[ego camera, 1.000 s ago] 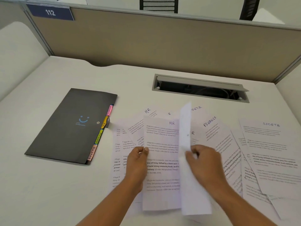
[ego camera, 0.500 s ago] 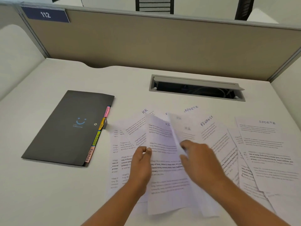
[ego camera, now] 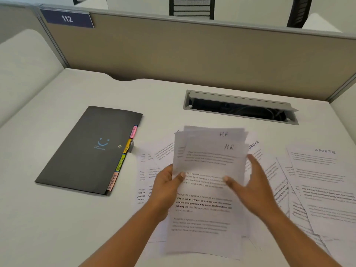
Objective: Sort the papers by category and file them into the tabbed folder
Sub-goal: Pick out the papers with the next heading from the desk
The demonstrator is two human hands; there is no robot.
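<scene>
The left hand (ego camera: 165, 187) pinches a stack of white printed sheets headed "HR" in handwriting (ego camera: 208, 199) at its left edge, thumb lying on the top page, the other fingers hidden under the paper. The stack sits front and centre, tilted up off the white desk (ego camera: 57, 218), with a second "HR" heading peeping out above the first.

The right hand (ego camera: 250, 189) is spread, fingers straight along the stack's right edge and thumb tip on the face of the top sheet. It is blurred, so the fingers may be touching the edge or just beside it.

Under and around the stack lie more loose pages. A few white sheets (ego camera: 148, 170) fan out to the left. A sheet marked "FINANCE" (ego camera: 256, 146) shows at the upper right of the stack. Further right is an overlapping pile of white sheets headed "SPORTS" (ego camera: 323, 170).

To the left lies the dark grey flat folder with a blue smile printed on it (ego camera: 86, 151), closed, apart from both hands. Four tabs line its right edge: a pink FINANCE tab (ego camera: 133, 132), a yellow tab (ego camera: 126, 147), a green ADMIN tab (ego camera: 120, 163) and a peach SPORTS tab (ego camera: 112, 183).

Behind the papers a grey cable slot (ego camera: 240, 108) is let into the desk. A beige partition (ego camera: 192, 54) stands at the back, carrying a blue plaque reading 112 (ego camera: 67, 18).
</scene>
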